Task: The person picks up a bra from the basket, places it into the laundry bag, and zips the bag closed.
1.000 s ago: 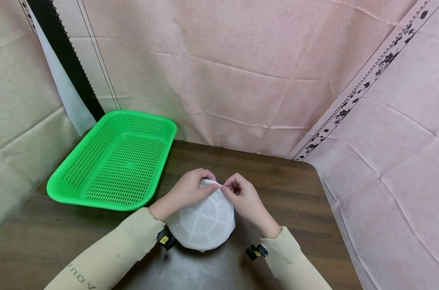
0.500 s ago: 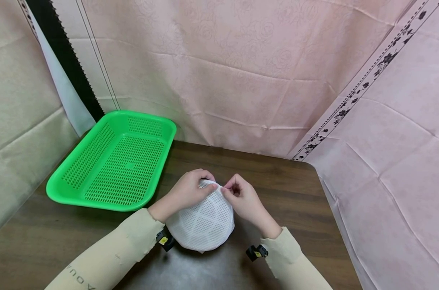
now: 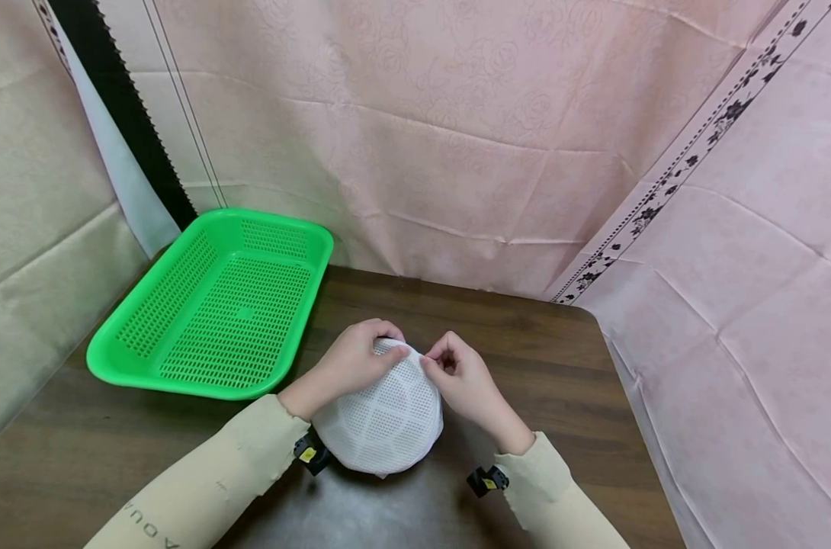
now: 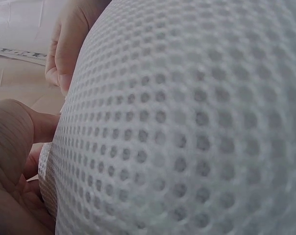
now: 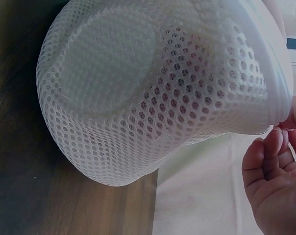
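Observation:
A rounded white mesh laundry bag [image 3: 388, 419] stands on the brown table, close in front of the person. The left hand [image 3: 357, 357] grips its far edge, thumb on the near side and fingers behind. On the right, the right hand [image 3: 462, 379] pinches the rim between thumb and fingertips. In the right wrist view a smooth white band, like a zipper [image 5: 274, 85], runs along the bag's edge down to those fingertips. What exactly they pinch is too small to tell. Something dark reddish shows through the mesh there. The mesh fills most of the left wrist view.
A green plastic basket [image 3: 245, 311] with slotted walls sits at the left of the table [image 3: 546, 343]. Pale patterned cloth [image 3: 450, 152] hangs behind and on both sides. Small black cameras hang at both wrists.
The right hand has shifted slightly right along the bag's rim, and the gap between the two thumbs has widened a little. The left hand keeps its grip, and the basket stays put.

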Demonstrator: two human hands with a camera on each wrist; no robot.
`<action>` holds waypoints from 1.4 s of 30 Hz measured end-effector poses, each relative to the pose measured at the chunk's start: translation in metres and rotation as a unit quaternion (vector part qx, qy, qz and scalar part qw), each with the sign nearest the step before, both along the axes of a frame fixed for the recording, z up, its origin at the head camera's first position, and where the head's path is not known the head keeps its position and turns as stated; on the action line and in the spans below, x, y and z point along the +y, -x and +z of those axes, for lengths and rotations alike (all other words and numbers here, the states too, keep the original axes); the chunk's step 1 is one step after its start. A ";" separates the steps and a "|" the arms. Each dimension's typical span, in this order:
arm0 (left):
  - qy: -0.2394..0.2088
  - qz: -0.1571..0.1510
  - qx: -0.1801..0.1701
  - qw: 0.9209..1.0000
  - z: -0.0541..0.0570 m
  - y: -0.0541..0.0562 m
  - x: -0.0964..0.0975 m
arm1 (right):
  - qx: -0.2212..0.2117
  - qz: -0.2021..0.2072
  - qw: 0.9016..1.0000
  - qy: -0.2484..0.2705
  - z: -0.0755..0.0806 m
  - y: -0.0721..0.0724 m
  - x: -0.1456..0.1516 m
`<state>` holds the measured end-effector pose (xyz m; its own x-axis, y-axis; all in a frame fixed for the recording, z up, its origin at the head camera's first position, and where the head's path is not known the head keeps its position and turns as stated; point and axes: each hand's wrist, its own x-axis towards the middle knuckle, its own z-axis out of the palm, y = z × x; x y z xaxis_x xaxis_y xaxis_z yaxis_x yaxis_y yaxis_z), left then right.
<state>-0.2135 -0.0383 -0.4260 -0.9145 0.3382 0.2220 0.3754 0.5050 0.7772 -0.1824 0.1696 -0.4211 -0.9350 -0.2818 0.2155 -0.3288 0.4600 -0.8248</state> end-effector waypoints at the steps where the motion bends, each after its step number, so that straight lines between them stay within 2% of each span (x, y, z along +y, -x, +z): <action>1: -0.001 0.000 0.000 1.000 0.000 0.000 0.000 | 0.002 0.000 1.000 0.000 0.004 -0.002 -0.001; 6: 0.000 0.013 0.001 1.000 0.000 0.001 -0.001 | 0.013 0.009 1.000 0.002 0.026 -0.014 -0.008; 8: 0.001 0.018 -0.002 1.000 0.000 0.001 -0.002 | 0.013 0.009 1.000 0.000 0.029 -0.015 -0.008; 23: -0.003 0.021 -0.008 1.000 -0.001 0.001 -0.002 | 0.005 0.008 1.000 -0.005 0.030 -0.016 -0.008; 26: -0.002 0.026 -0.009 1.000 -0.001 0.001 -0.003 | 0.005 0.005 1.000 -0.009 0.026 -0.014 -0.007; 32: 0.001 0.038 -0.016 0.999 -0.003 0.002 -0.005 | 0.005 -0.003 1.000 -0.008 -0.002 -0.001 0.002; 42: -0.007 0.052 -0.021 0.998 -0.002 0.001 -0.007 | 0.017 0.002 1.000 -0.006 -0.007 0.001 0.007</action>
